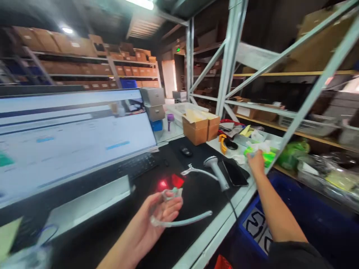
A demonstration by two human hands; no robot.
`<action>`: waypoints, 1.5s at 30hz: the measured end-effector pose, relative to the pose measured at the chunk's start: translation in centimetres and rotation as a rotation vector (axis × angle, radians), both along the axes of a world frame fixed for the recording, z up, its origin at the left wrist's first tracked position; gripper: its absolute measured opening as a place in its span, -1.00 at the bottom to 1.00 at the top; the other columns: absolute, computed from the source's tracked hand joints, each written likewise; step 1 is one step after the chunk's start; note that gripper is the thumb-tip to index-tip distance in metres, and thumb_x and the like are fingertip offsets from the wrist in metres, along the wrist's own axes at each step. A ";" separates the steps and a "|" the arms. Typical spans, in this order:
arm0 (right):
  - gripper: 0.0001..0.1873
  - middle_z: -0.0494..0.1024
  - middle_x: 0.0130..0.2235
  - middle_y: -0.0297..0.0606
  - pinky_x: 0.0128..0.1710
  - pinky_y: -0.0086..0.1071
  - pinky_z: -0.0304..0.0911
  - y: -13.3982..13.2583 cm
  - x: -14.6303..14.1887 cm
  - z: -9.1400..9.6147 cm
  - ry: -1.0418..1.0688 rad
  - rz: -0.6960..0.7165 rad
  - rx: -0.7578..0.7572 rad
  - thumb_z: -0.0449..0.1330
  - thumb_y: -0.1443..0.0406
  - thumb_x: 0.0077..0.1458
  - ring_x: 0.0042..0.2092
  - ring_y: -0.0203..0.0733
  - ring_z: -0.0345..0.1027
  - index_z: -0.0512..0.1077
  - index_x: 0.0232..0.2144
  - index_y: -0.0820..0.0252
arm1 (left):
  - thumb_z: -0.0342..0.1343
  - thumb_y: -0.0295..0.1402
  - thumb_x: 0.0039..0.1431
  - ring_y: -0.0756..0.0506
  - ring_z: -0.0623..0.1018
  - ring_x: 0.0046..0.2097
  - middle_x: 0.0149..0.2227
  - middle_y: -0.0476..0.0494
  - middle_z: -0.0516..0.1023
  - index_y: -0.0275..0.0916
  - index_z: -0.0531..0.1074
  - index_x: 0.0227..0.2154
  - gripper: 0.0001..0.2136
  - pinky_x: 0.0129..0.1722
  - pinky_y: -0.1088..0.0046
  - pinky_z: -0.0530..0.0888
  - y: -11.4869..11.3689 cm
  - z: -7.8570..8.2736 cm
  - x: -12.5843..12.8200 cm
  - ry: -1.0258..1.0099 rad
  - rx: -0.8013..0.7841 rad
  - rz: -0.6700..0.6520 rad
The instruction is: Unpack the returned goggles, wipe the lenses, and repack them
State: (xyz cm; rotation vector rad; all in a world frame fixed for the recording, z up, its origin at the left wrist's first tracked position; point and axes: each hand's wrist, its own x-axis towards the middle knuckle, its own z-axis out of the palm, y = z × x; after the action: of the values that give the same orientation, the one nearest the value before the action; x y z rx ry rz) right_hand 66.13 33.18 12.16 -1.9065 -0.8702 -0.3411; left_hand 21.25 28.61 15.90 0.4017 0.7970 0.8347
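My left hand [165,211], palm up with curled fingers, holds a small clear plastic piece [176,192] with a teal tint at the fingertips. A clear curved strip [185,221] runs from the same hand out to the right over the black desk mat [193,201]. Farther right, my right hand [256,163] is stretched out to a bright green packet [269,157] with white film on it. Its fingers are closed, blurred and partly hidden; a small greyish bit shows there. A white barcode scanner [217,170] lies between the hands, beside another pale curved strip [200,172].
A large monitor [78,138] and a keyboard [138,164] stand at left. Behind the mat are a mouse [185,151] and cardboard boxes [196,129]. A black phone [235,172] and tape rolls [224,144] lie at right. A metal rack post [303,104] slants beside my right arm, above a blue bin [249,207].
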 end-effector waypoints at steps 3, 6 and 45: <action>-0.24 0.44 -0.09 0.23 -0.12 0.06 0.30 -2.0 -2.2 1.4 0.066 -0.027 0.048 0.18 0.08 0.04 -0.14 0.15 0.41 0.11 0.15 0.46 | -0.08 -0.29 0.37 -0.17 0.67 -0.40 -0.23 -0.52 0.62 -0.45 0.46 -0.21 -0.70 -0.41 0.42 0.63 0.1 -1.3 0.2 -0.195 -0.099 -0.125; 0.00 0.48 -0.15 -0.09 -0.23 -0.12 0.40 -6.2 -6.7 1.2 0.147 0.403 0.191 0.31 0.21 -0.11 -0.31 -0.05 0.45 -0.08 0.30 0.15 | -0.09 -0.22 0.37 -0.20 0.68 -0.35 -0.24 -0.50 0.63 -0.45 0.46 -0.20 -0.64 -0.39 0.42 0.63 0.5 -3.0 -0.3 -0.337 -0.109 -0.203; -0.20 0.45 0.04 -0.19 0.00 -0.11 0.39 -11.7 -26.2 -0.7 0.145 1.026 -0.276 0.15 0.41 0.04 -0.01 -0.01 0.44 0.10 0.31 -0.10 | -0.17 -0.20 0.36 -0.18 0.65 -0.47 -0.41 -0.47 0.63 -0.47 0.47 -0.32 -0.57 -0.53 0.46 0.59 -0.6 -3.9 0.0 -0.227 -0.097 -0.259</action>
State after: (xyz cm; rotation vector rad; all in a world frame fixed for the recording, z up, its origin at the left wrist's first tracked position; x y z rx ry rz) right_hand 39.96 21.46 11.41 -1.4425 -1.7022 0.5511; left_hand 21.20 28.01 11.99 0.3090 0.5577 0.5848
